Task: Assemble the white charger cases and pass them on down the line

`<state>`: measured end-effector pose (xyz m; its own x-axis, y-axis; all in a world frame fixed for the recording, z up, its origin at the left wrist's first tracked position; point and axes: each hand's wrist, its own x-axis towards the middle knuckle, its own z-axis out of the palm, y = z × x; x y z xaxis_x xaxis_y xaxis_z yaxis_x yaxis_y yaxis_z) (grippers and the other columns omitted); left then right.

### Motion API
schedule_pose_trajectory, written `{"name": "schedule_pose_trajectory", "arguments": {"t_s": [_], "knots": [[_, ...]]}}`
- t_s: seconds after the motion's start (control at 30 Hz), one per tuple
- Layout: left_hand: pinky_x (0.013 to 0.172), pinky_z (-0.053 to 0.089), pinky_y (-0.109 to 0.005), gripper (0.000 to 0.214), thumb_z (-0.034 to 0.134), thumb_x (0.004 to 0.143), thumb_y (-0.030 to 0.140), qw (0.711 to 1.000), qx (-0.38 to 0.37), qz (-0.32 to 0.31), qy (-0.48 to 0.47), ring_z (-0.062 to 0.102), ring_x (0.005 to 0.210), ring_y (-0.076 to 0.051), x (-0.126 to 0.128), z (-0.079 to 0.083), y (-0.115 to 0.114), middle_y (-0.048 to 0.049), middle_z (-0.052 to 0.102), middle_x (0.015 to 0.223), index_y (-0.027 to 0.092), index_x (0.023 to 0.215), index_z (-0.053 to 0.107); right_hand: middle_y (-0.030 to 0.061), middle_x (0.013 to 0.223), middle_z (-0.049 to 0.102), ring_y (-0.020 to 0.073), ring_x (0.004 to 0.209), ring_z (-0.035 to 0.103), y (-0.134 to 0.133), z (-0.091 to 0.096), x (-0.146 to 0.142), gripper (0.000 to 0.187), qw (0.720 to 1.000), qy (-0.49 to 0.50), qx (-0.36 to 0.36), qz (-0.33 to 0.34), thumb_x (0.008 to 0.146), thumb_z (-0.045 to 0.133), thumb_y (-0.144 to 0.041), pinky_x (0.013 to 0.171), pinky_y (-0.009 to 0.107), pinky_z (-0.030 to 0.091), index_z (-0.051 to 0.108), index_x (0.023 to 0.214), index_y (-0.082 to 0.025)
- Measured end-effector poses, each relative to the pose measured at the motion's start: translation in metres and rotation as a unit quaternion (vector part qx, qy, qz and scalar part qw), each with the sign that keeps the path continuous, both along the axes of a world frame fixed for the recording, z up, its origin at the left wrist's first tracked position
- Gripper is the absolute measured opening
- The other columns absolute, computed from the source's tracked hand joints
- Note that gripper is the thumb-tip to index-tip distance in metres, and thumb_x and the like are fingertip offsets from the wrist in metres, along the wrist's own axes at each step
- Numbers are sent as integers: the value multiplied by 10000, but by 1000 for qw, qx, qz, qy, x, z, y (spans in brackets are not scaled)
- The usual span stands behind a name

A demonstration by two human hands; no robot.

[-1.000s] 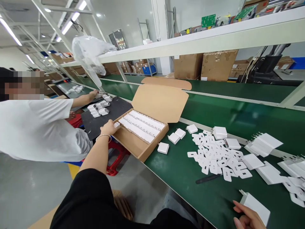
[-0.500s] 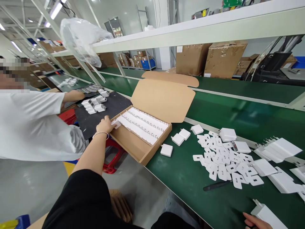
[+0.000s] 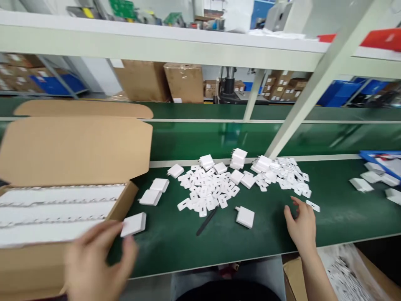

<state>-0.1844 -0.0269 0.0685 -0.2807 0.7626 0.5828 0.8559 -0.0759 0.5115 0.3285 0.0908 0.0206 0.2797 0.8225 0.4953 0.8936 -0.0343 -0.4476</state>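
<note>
"Where is your left hand?"
"My left hand (image 3: 97,261) is by the box (image 3: 31,261), fingers apart, just beside a white charger (image 3: 134,224) on the green surface (image 3: 344,217). It is blurry, so I cannot tell if they touch."
"And the right?"
"My right hand (image 3: 300,225) rests on the surface, fingers apart, holding nothing, near the pile of small white pieces (image 3: 206,190)."

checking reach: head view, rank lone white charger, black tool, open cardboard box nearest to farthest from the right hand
1. lone white charger, just left of right hand
2. black tool, further left
3. open cardboard box, far left
</note>
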Motion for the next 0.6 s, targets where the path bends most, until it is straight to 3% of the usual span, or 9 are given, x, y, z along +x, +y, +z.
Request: {"name": "schedule_pose_trajectory", "arguments": {"t_s": [0.07,0.17,0.23,0.3,0.4,0.5,0.6], "knots": [[862,594,-410,188,644,929,249,987,56,-116,99,692,966,-286,72,-9,12,-84,673,1117,271,1109,695,207,1061,641,356,958,603,15,0,16,527,997,-74,4,13,949,511,-457,892,559,537,711,1262,-84],[736,607,-339,303,553,976,174,961,-8,-247,126,724,880,-236,173,-27,31,-144,680,1269,215,1257,660,232,1128,625,382,1024,588,31,-1,11,524,987,-143,-17,77,999,484,-426,939,587,526,699,1327,-79],[731,618,-371,388,574,962,204,953,-39,-268,136,736,937,-287,225,-42,45,-188,670,1340,192,1345,630,198,1155,643,355,1028,597,34,-2,-5,473,979,-157,-32,124,1014,519,-422,962,541,531,707,1340,-137],[750,623,-414,561,658,943,260,950,-89,-252,159,732,979,-329,261,-55,58,-215,611,1470,208,1491,552,170,1209,668,340,1065,611,29,-5,-22,426,972,-164,-44,161,1022,553,-420,965,496,536,711,1338,-183],[758,617,-450,553,681,961,267,952,-146,-224,152,731,970,-346,282,-66,73,-212,594,1507,233,1501,568,155,1298,680,350,1169,617,9,-9,-37,367,967,-165,-57,186,1039,561,-403,939,479,541,695,1318,-205],[832,605,-447,449,625,1017,284,945,-170,-278,8,726,1042,-329,272,-65,75,-167,627,1464,267,1463,584,145,1297,686,338,1175,638,-19,-13,-42,242,969,-130,-60,203,1050,564,-377,912,465,543,680,1176,-206],[849,590,-385,404,562,1065,428,876,-205,-359,-248,716,1082,-285,248,-57,63,-132,670,1368,279,1441,543,110,1127,720,281,1004,683,-42,-15,-42,188,974,-66,-49,211,1071,524,-323,818,402,548,612,939,-223]]}}
